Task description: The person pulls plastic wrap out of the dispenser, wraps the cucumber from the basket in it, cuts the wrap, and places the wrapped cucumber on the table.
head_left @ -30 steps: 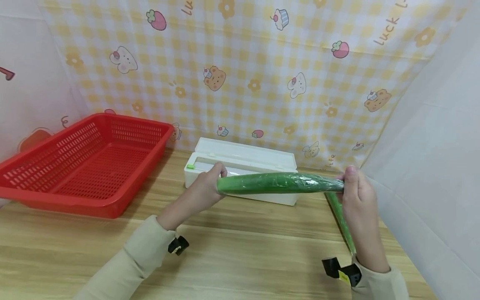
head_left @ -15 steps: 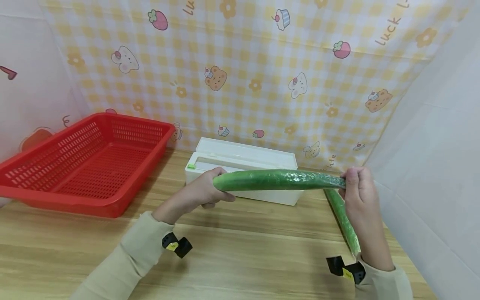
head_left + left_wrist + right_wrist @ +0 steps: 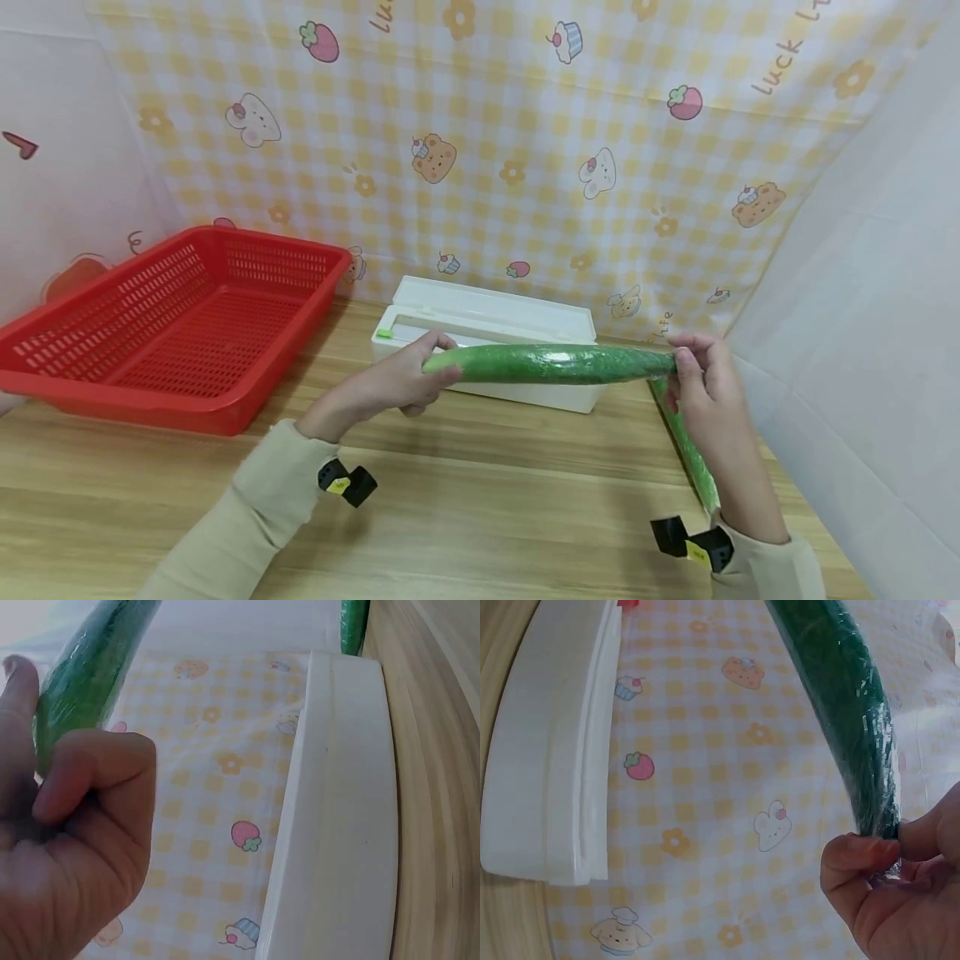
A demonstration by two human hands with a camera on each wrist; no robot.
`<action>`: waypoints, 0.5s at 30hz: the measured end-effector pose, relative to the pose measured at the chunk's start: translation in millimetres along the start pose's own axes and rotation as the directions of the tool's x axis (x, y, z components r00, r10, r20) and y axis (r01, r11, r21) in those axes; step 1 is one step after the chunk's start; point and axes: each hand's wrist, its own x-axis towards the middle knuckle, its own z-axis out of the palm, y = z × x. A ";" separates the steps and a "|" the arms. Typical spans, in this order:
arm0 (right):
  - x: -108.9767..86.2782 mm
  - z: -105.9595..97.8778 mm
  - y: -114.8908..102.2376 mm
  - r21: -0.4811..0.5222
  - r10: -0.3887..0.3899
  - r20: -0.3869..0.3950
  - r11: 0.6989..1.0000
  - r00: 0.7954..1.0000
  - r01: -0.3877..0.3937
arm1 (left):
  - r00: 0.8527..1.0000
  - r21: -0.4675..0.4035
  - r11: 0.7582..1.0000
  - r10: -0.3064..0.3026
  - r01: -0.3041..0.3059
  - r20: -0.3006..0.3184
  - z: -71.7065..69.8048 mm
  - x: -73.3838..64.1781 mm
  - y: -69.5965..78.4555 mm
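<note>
A long green cucumber (image 3: 551,364) in clear plastic film is held level above the table between both hands. At its paler end, the left hand (image 3: 408,372) grips it between thumb and fingers. The right hand (image 3: 708,383) pinches the gathered film at the darker end, as the right wrist view shows with the fingers (image 3: 859,855) curled on it. Behind the cucumber stands a white cling film box (image 3: 495,321) with its lid raised, partly hidden by the cucumber. A second film-wrapped cucumber (image 3: 686,446) lies on the table at the right, partly behind the right hand.
A red plastic basket (image 3: 240,333) with slotted sides stands at the left on the wooden table (image 3: 480,508). A yellow checked cloth (image 3: 480,217) hangs behind, and a white side wall (image 3: 862,333) borders the table's right edge.
The left hand has drawn slightly left and its grip on the paler end has shifted. The right fingers have moved about the film at the other end. The cucumber stays raised.
</note>
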 end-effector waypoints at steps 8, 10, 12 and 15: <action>0.9 -8.9 4.8 0.336 0.068 0.045 0.938 0.997 -0.079 | 0.994 -0.066 0.994 0.087 -0.091 -0.062 -13.3 -1.8 -2.3; 1.0 -11.0 6.0 0.374 0.066 0.077 0.923 0.995 -0.090 | 0.990 -0.087 0.991 0.093 -0.102 -0.103 -18.1 -1.8 -2.5; 0.7 -13.0 6.5 0.362 0.075 0.108 0.926 0.991 -0.109 | 0.985 -0.101 0.989 0.095 -0.110 -0.143 -23.1 -3.1 -1.7; 0.7 -14.9 6.4 0.283 0.102 0.153 0.948 0.983 -0.143 | 0.976 -0.112 0.987 0.090 -0.114 -0.198 -29.9 -5.7 -0.7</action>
